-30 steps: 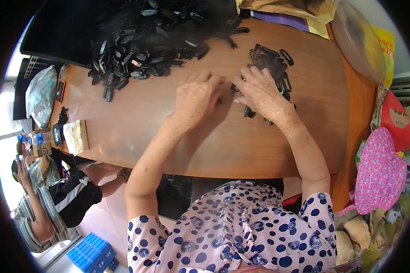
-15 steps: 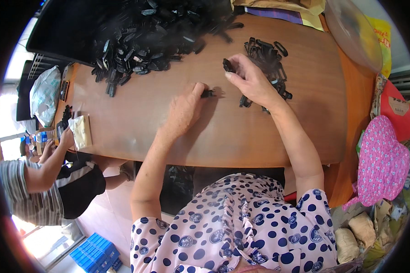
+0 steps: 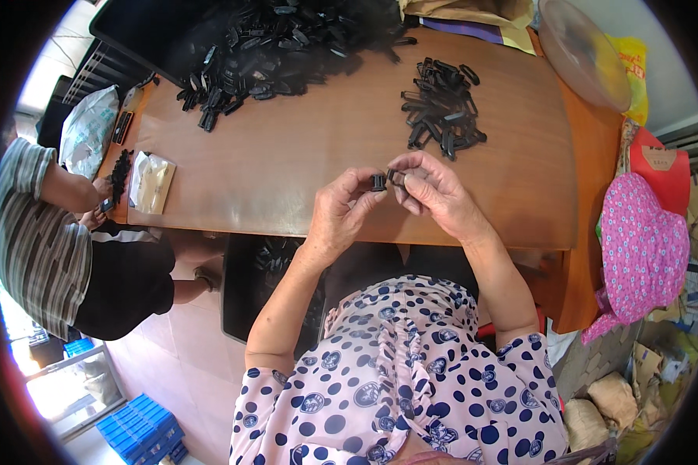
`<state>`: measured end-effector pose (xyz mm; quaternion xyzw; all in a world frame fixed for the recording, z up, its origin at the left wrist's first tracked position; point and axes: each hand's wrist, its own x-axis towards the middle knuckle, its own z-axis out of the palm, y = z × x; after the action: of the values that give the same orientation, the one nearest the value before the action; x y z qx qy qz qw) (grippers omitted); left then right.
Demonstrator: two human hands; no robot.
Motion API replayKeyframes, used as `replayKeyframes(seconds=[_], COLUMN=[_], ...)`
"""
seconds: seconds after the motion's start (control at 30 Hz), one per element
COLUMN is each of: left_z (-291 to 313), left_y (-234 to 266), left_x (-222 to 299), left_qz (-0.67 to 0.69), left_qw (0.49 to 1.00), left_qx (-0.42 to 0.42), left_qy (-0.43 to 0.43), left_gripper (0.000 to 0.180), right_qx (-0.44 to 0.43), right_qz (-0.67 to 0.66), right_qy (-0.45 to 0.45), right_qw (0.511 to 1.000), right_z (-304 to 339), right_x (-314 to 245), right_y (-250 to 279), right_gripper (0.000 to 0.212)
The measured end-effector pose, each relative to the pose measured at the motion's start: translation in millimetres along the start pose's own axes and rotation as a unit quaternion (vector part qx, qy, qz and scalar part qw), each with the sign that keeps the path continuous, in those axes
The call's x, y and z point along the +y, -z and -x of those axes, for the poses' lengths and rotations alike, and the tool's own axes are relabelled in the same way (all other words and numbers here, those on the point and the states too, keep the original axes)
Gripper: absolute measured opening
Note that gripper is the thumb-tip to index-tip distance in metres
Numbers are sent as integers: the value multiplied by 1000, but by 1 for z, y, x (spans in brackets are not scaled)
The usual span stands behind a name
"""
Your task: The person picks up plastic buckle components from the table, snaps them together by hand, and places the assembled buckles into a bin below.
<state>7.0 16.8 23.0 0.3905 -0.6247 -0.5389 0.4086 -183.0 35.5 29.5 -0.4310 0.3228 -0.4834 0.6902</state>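
Half a second ago your hands were apart out over the bench, the right one raised by the small pile with a piece in it; now both have drawn back toward you and met above the near edge of the wooden bench (image 3: 287, 170).

Nearest you, your left hand (image 3: 337, 213) pinches a small black plastic piece (image 3: 378, 183) between thumb and fingertips, a narrow grip closed on it. Just beside it at 3 o'clock, your right hand (image 3: 434, 190) holds a second black piece (image 3: 396, 177) the same way, fingers curled tight. The two pieces are nearly touching, held in the air over the bench edge; whether they are already joined is too small to tell.

Further out at 12 o'clock from your hands lies a small pile of black pieces (image 3: 442, 105), perhaps a few dozen, set apart on its own. Well beyond, at 11 o'clock, a much larger heap of black pieces (image 3: 279, 46) spreads across the far side of the bench. Judging by the two piles, only a small share looks handled and most of the work remains.

At 9 o'clock, another person in a striped shirt (image 3: 35, 232) works at the bench's left end. At 3 o'clock, a pink patterned hat (image 3: 644, 248) sits off the bench.
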Motion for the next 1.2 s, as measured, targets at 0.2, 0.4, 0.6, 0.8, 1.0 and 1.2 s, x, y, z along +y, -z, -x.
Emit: replayKeyframes(seconds=[0.2,0.4,0.6,0.8,1.0,1.2], left_z=[13,23,30,36,37,9], left_y=[-5,-9,-4,-8,-15,-23], left_x=[13,26,33,34,26,9], left_qz=[-125,-215,-292,-309,-162,251], left_qw=[989,969,939,934,982,960], left_qx=[-30,-59,-76,-98,-100,-2], left_qy=[-71,-106,-166,-149,6,126], left_gripper=[21,24,21,21,19,25], right_qx=[-15,-34,-19,-61,-97,-102], right_qz=[31,53,149,3,-134,-148], right_qy=[-38,-83,-115,-205,-257,-191], right_qw=[999,995,982,977,952,965], right_z=[25,40,40,39,36,15], right_x=[-9,-16,-23,1,13,9], right_y=[-3,2,-7,11,14,5], right_gripper=[15,16,12,13,23,44])
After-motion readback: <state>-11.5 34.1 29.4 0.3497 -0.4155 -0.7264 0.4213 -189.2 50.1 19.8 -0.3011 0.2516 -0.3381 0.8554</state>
